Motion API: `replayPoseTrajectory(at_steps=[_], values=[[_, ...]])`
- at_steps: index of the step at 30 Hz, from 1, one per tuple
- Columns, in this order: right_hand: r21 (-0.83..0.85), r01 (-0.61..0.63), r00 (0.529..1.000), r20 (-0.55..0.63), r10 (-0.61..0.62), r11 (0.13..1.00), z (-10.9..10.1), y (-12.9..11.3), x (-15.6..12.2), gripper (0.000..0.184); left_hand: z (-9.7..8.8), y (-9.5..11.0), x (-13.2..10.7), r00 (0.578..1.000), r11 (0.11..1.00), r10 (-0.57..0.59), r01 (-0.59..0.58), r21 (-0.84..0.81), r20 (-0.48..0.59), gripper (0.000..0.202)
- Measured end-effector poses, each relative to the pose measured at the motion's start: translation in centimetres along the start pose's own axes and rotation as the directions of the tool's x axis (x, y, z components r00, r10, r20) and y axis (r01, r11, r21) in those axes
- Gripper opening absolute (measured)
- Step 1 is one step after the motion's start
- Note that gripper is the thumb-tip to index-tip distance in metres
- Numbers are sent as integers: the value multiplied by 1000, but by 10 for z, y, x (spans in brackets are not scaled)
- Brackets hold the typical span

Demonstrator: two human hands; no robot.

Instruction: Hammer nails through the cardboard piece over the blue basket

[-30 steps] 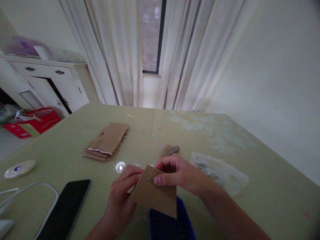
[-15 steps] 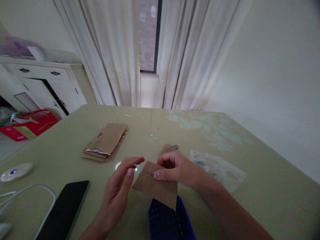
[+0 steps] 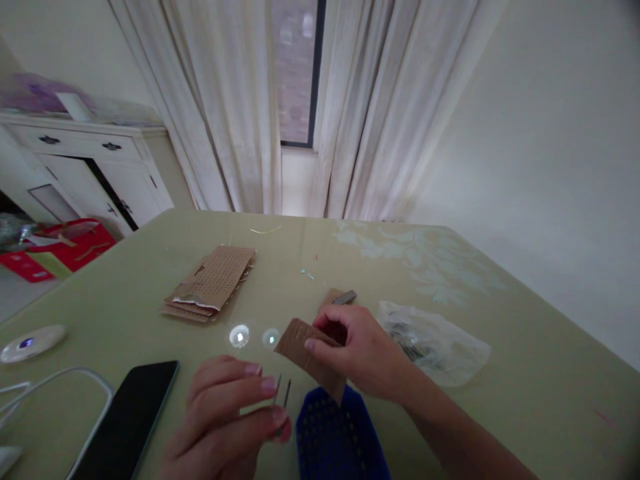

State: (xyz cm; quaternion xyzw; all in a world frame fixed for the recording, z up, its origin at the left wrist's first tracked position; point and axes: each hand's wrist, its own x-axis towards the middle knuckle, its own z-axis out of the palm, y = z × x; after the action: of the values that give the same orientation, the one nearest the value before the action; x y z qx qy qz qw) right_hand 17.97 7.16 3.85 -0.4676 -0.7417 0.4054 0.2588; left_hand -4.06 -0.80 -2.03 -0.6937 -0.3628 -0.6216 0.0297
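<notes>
My right hand [image 3: 357, 350] is closed on a brown perforated board [image 3: 306, 353], held tilted above the table. My left hand [image 3: 227, 417] is low in the view with its fingers pinched on a small part with two thin metal legs [image 3: 283, 395] that point up. Under both hands lies a blue perforated tray [image 3: 337, 440]. Just beyond the right hand rests a small brown board with a grey piece [image 3: 339, 298] on it.
A stack of brown perforated boards [image 3: 210, 283] lies at centre left of the green table [image 3: 500, 373]. A clear plastic bag [image 3: 433, 340] is to the right. A black phone [image 3: 127, 420], a white cable [image 3: 60, 380] and a white disc [image 3: 33, 341] sit at left.
My left hand left the board, drew back toward me and now pinches the two-legged part. My right hand tipped the board flatter and kept hold of it.
</notes>
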Motion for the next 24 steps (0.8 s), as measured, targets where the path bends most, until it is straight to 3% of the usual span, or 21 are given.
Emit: replayPoseTrajectory(at_steps=[3,4,6,8,9,12,16,24], values=[[146,-5,998,-61,14,989,-6,2,8,22,3,-14,4,976,975,-211,214,-59,63,8],[223,-13,998,-62,27,975,-8,3,10,25,6,-25,5,933,940,-342,342,18,109,8],[370,-44,997,-41,64,928,-10,5,14,33,13,-50,5,795,825,-563,525,209,225,22],[477,-79,995,-12,97,875,-12,6,15,38,18,-74,1,688,768,-635,513,382,352,31],[516,-93,994,4,107,852,-12,6,15,39,19,-83,-1,672,753,-650,507,419,355,30],[597,-124,992,54,115,793,-10,7,14,38,21,-96,-9,657,734,-664,483,476,357,27],[654,-141,990,85,113,743,-9,7,12,35,22,-94,-14,652,728,-666,465,503,362,24],[680,-180,984,135,119,711,-8,3,9,37,23,-90,-11,700,762,-626,454,462,345,25]])
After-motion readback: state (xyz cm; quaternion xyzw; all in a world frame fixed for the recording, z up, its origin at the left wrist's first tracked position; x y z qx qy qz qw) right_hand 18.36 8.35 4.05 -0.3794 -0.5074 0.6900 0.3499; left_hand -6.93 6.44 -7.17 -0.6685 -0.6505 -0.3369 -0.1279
